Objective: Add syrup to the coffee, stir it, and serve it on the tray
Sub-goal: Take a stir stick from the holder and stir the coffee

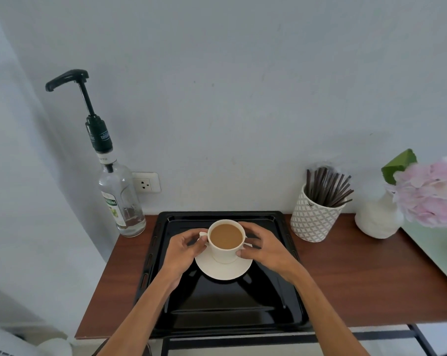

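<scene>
Both your hands grip the coffee cup (226, 241) on its saucer (223, 268) on the black tray (217, 304): left hand (183, 249) at the handle, right hand (264, 249) around the wall. Coffee sits near the rim; a tilt spills it. No stirrer in the cup; syrup bottle (119, 196) well left.

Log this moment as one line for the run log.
cup of coffee on saucer | saucer on black tray | left hand at handle | right hand on cup side | stirrers untouched
</scene>
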Demonstrator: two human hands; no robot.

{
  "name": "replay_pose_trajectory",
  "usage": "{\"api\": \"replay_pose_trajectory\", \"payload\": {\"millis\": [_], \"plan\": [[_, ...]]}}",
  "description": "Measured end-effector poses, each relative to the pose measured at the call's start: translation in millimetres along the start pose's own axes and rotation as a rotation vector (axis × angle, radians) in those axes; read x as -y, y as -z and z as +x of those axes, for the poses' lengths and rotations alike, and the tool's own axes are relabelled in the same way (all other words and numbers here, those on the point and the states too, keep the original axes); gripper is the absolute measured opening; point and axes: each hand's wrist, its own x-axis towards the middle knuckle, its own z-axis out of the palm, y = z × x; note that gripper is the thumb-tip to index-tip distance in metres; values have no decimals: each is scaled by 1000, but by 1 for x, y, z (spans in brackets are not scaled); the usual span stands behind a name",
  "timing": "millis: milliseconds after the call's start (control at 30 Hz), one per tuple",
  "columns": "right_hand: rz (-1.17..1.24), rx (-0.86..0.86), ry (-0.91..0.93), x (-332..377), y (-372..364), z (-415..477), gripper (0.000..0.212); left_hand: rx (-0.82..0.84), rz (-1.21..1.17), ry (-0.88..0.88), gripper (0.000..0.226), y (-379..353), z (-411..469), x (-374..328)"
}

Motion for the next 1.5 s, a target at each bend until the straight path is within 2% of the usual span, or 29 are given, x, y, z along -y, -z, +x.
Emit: {"api": "replay_pose_trajectory", "payload": {"millis": [133,300,400,533,633,733,900,1200,1500], "plan": [[-130,-86,-40,11,21,-5,69,-15,-4,0,16,-1,-1,0],[-339,-395,27,34,63,-17,35,-21,-14,0,15,-2,1,0],[-404,-647,74,40,90,-30,21,-29,-11,2,12,-4,2,1],[-569,-953,112,39,126,-47,14,-34,-22,7,11,-5,5,4],[-608,-1061,59,36,148,-52,18,-35,-39,22,12,-6,5,4],[-595,-1095,-14,29,160,-53,26,-35,-45,24,12,-7,4,5],[-519,-1039,-75,23,171,-48,24,-43,-50,30,11,-7,4,4],[-400,-953,4,34,161,-36,7,-39,-96,35,13,-7,1,6],[-644,-806,19,44,159,-13,19,-38,-101,42,14,-6,-1,5]]}}
